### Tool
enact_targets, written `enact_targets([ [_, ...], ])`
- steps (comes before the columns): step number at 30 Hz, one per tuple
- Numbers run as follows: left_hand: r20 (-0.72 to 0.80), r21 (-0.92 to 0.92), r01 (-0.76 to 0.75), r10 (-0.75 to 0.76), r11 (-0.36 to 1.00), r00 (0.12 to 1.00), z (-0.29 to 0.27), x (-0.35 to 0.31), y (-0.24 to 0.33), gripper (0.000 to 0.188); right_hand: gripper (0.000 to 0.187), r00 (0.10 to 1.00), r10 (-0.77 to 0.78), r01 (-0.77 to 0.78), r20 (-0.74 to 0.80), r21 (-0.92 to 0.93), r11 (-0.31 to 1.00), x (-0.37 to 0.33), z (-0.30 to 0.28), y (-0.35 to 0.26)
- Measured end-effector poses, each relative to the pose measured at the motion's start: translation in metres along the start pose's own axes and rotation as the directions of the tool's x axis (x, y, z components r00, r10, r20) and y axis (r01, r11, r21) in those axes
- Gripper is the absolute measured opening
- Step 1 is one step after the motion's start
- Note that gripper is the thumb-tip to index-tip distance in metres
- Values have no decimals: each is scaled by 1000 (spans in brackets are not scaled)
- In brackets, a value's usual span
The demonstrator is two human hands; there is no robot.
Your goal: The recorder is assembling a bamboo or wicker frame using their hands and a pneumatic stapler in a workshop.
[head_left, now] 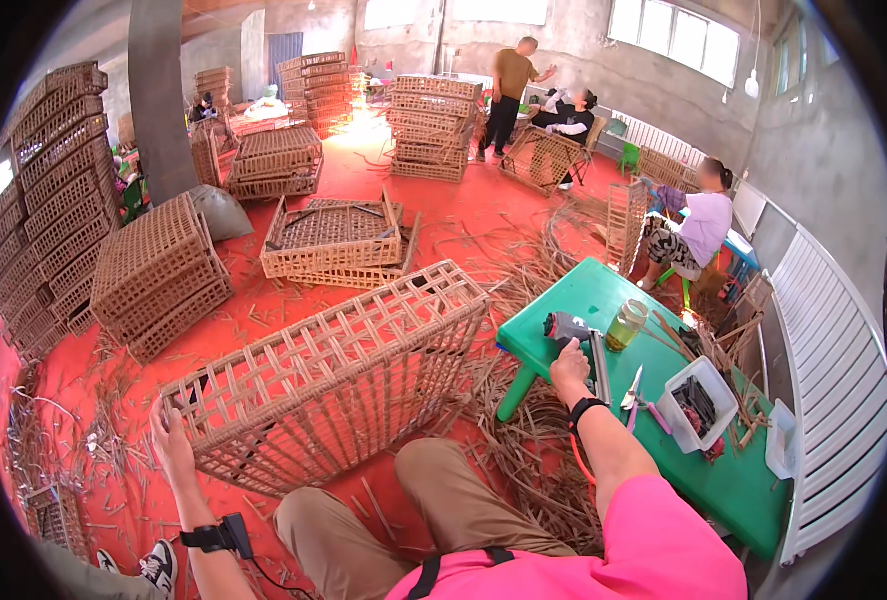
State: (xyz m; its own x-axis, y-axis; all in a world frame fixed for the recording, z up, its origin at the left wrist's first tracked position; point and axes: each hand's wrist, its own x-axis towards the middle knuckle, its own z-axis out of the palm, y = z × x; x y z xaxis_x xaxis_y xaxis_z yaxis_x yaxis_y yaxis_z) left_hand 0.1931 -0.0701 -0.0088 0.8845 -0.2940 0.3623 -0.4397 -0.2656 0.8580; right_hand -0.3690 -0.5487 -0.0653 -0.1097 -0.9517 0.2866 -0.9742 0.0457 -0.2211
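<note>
- Your left hand [172, 440] holds the basket [332, 372], on edge before your knees; a slipping hold could tip it.
- Your right hand [570, 368] grips the tool [567, 326] over the table [586, 284]; swinging right might topple the jar [627, 327].

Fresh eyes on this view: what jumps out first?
The large woven basket before the knees, the left hand against its left end. Next, the bright green table at right, where the right hand grips a dark tool. Behind, tall basket stacks rise from the red floor.
</note>
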Motion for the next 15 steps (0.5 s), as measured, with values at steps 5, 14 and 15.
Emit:
enact_targets([
  [5,17,-60,46,-45,997,999,6,17,-8,51,72,998,-57,58,38,-31,998,0,-39,-29],
  [14,13,16,57,-58,998,998,14,32,-11,54,79,791,-397,549,-465,256,796,134,-187,-150],
  [15,10,7,53,-53,999,999,14,35,-8,54,79,787,-395,551,-473,253,795,143,-208,-164],
])
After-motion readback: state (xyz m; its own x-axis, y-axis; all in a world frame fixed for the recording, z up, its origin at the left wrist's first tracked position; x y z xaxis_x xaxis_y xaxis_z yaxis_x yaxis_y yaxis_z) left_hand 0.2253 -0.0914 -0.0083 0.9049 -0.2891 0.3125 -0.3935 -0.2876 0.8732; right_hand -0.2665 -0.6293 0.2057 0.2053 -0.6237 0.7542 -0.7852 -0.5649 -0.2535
